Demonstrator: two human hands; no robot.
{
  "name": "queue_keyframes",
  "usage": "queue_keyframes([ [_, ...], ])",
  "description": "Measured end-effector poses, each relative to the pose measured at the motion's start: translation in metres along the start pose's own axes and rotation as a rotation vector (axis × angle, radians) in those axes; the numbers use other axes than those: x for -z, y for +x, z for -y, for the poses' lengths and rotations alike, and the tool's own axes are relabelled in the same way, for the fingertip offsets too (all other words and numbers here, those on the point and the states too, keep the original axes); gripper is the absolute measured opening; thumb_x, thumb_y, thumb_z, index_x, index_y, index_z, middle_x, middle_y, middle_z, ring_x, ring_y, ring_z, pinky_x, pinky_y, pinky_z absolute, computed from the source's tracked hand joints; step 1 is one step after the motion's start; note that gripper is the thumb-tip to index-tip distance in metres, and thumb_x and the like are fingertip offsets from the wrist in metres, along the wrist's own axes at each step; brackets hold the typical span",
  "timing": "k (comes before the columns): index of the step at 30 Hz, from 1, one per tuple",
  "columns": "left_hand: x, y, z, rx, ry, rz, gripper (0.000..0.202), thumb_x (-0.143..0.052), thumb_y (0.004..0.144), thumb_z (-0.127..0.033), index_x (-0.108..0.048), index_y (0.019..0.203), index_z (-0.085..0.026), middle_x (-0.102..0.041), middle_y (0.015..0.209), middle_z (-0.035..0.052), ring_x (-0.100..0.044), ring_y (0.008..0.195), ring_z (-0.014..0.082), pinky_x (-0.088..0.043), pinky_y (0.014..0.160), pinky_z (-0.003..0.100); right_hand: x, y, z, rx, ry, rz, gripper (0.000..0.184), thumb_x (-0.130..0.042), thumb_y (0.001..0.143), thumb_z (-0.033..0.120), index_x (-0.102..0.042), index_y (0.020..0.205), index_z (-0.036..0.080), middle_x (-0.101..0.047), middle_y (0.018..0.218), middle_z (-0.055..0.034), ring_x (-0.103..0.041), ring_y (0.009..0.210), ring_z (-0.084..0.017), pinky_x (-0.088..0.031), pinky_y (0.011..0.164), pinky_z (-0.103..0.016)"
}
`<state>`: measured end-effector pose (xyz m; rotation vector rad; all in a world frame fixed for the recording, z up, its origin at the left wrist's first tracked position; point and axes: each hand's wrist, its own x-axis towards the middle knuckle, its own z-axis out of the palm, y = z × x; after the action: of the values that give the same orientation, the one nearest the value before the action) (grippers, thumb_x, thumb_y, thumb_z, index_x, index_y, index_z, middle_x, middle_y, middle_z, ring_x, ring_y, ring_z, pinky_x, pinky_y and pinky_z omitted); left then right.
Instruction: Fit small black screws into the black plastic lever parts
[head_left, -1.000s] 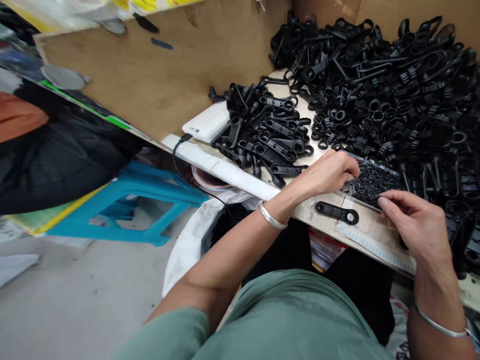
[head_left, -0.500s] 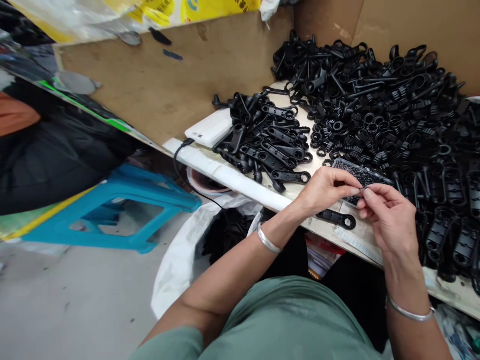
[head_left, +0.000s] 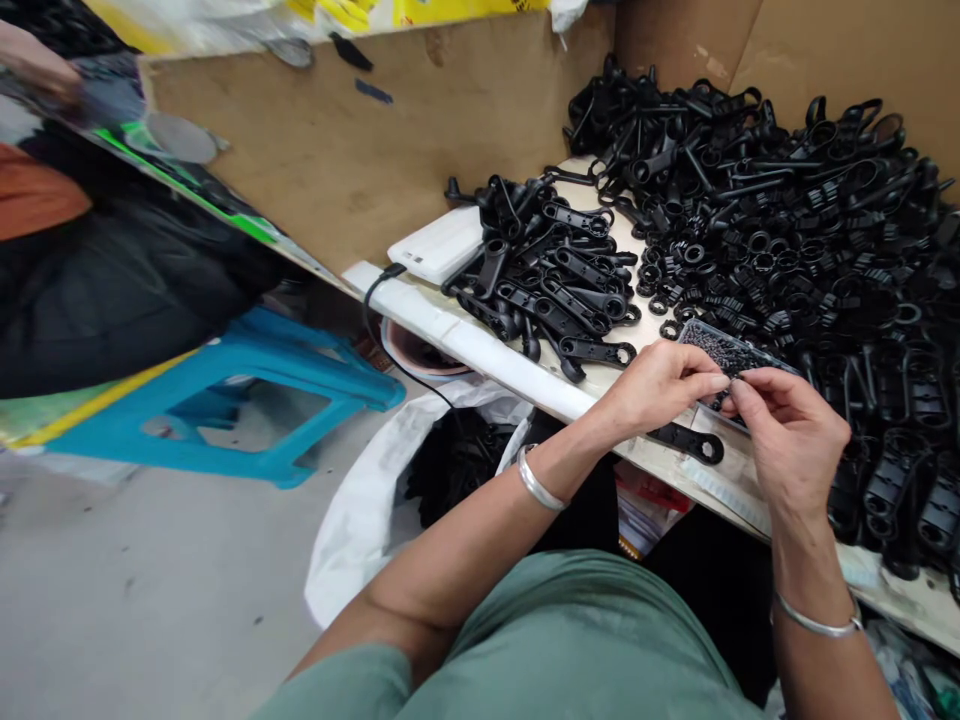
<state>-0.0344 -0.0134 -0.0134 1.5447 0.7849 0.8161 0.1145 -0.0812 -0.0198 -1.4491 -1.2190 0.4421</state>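
My left hand (head_left: 667, 388) and my right hand (head_left: 787, 415) meet at the fingertips over the front of the table. Both are pinched closed, and whatever lies between the fingertips is too small to name. Just behind them sits a clear box (head_left: 724, 345) full of tiny dark pieces, partly covered by my fingers. Below my left hand a single black plastic arm with a toothed ring end (head_left: 694, 441) lies flat near the table edge, its other end hidden by my wrist.
A heap of black plastic parts (head_left: 750, 200) covers the back right; a smaller pile of black arms (head_left: 562, 270) lies left, beside a white power bank (head_left: 439, 245) with a cable. Below the edge stand a white sack (head_left: 352, 530) and a blue stool (head_left: 225, 400). Another person's hand (head_left: 37, 65) shows far left.
My view has shifted slightly, so the table sits a little further right. My hands stay together, fingertips still pinched. The other person's hand has come into view at the upper left.
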Motion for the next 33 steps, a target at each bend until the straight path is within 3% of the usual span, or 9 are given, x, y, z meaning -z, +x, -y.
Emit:
queue_keyframes([
  [6,0.002,-0.007,-0.002,0.048,-0.186,-0.138,0.005,-0.067,0.077,-0.015,-0.071,0.076,-0.012,-0.063,0.065,-0.0021,-0.049,0.055,0.0061,-0.040,0.054,0.019,0.006,0.008,-0.013,-0.079,-0.165,0.053,0.017,-0.075,0.078,0.035,-0.077,0.087,0.021,-0.073,0.082,-0.0024,-0.065,0.064,-0.015,-0.056,0.065,-0.030],
  [14,-0.014,-0.017,0.004,0.030,-0.560,-0.098,0.013,-0.076,0.073,-0.020,-0.073,0.080,-0.010,-0.065,0.065,0.0007,-0.050,0.052,0.0048,-0.040,0.050,0.017,0.019,-0.002,-0.007,-0.250,0.262,0.123,0.021,-0.085,0.072,0.034,-0.079,0.088,0.022,-0.074,0.093,-0.0047,-0.062,0.063,-0.011,-0.055,0.058,-0.025],
  [21,-0.025,-0.022,0.005,0.108,-0.714,-0.055,0.029,-0.087,0.065,-0.031,-0.075,0.082,-0.010,-0.065,0.063,0.0010,-0.053,0.053,0.0055,-0.042,0.051,0.018,0.018,-0.013,-0.002,-0.198,0.398,0.077,0.016,-0.088,0.066,0.029,-0.078,0.076,0.022,-0.072,0.099,-0.0057,-0.065,0.070,-0.012,-0.056,0.058,-0.025],
  [27,-0.026,-0.024,0.004,0.149,-0.762,-0.023,0.035,-0.091,0.060,-0.034,-0.075,0.080,-0.010,-0.064,0.061,-0.0002,-0.053,0.052,0.0046,-0.042,0.051,0.017,0.023,-0.018,-0.003,0.015,0.188,0.050,0.008,-0.082,0.075,0.026,-0.077,0.081,0.022,-0.070,0.101,-0.0057,-0.068,0.091,-0.019,-0.059,0.078,-0.035],
  [33,-0.027,-0.024,0.002,0.146,-0.743,0.001,0.037,-0.092,0.059,-0.036,-0.076,0.080,-0.010,-0.064,0.062,-0.0002,-0.052,0.053,0.0050,-0.041,0.051,0.018,0.025,-0.018,0.004,0.200,-0.011,0.051,0.006,-0.077,0.081,0.020,-0.076,0.086,0.022,-0.071,0.099,-0.0049,-0.067,0.093,-0.018,-0.058,0.075,-0.030],
])
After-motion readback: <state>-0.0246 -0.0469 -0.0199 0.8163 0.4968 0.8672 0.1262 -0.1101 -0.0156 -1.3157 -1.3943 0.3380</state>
